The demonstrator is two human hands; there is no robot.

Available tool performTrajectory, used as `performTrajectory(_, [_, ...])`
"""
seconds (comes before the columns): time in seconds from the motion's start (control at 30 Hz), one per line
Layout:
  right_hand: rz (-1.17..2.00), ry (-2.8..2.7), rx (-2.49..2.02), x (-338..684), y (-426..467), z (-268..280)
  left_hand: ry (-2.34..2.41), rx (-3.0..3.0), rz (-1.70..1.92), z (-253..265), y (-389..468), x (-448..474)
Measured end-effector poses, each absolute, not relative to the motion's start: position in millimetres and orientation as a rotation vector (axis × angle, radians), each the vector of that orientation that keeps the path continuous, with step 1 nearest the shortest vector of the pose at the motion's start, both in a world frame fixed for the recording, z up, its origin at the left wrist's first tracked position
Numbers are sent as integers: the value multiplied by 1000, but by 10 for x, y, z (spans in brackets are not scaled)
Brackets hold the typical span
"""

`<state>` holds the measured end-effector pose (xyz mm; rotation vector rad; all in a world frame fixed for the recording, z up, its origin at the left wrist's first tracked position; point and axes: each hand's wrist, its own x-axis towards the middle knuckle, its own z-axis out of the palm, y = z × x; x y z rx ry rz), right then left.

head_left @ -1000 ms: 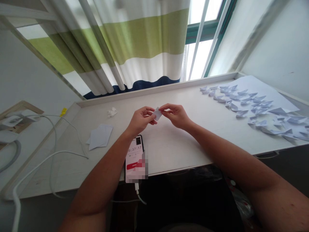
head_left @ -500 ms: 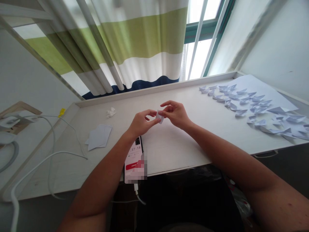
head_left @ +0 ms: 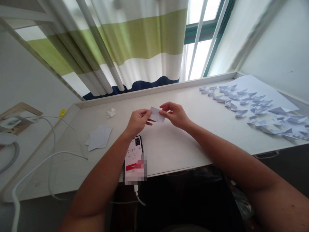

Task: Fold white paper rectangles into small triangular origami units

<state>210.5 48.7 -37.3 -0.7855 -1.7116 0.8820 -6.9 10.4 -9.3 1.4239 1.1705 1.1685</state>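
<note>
A small white piece of paper (head_left: 157, 115) is held between my two hands, above the middle of the white table. My left hand (head_left: 139, 120) pinches its left edge between thumb and fingers. On the opposite edge, my right hand (head_left: 175, 114) grips it with thumb and fingertips. The paper's broad side faces me; I cannot tell how many layers it has. Several folded paper boats (head_left: 241, 113) stand in loose rows on the right part of the table. A few flat paper pieces (head_left: 100, 137) lie stacked at the left.
A phone (head_left: 133, 161) with a cable plugged in lies at the table's front edge, beside my left forearm. A crumpled tissue (head_left: 111, 112) sits near the back left. White cables (head_left: 50, 158) run over the left side. A large white sheet (head_left: 263, 88) lies at the back right.
The paper was narrow and angled between my fingertips; now it shows a wider flat face. My left hand has shifted slightly left, while the right has hardly moved.
</note>
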Motion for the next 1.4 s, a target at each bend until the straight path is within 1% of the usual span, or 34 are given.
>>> performTrajectory(0.2, [460, -2092, -600, 2113, 409, -388, 1257, 1332, 1285, -65, 81, -72])
performTrajectory(0.3, [361, -2132, -606, 2124, 412, -404, 1287, 1322, 1322, -22, 64, -75])
performTrajectory(0.4, [345, -2104, -612, 2137, 416, -391, 1313, 1322, 1328, -1, 53, -79])
performTrajectory(0.53, [500, -2027, -635, 2134, 391, -341, 1286, 1311, 1274, -24, 66, -87])
performTrajectory(0.8, [1175, -1590, -670, 2082, 378, -262, 1123, 1465, 1098, -46, 59, -75])
performTrajectory(1.0, [1504, -1336, -643, 2083, 365, -177, 991, 1561, 1044, -87, 68, -68])
performTrajectory(1.1, [1527, -1254, -656, 2097, 386, -166, 999, 1526, 1041, -76, 63, -60])
performTrajectory(1.23, [1442, -1117, -742, 2108, 445, -205, 987, 1501, 1058, -33, 49, -67])
performTrajectory(1.4, [1418, -1098, -810, 2100, 466, -248, 980, 1447, 1032, -27, 65, -88])
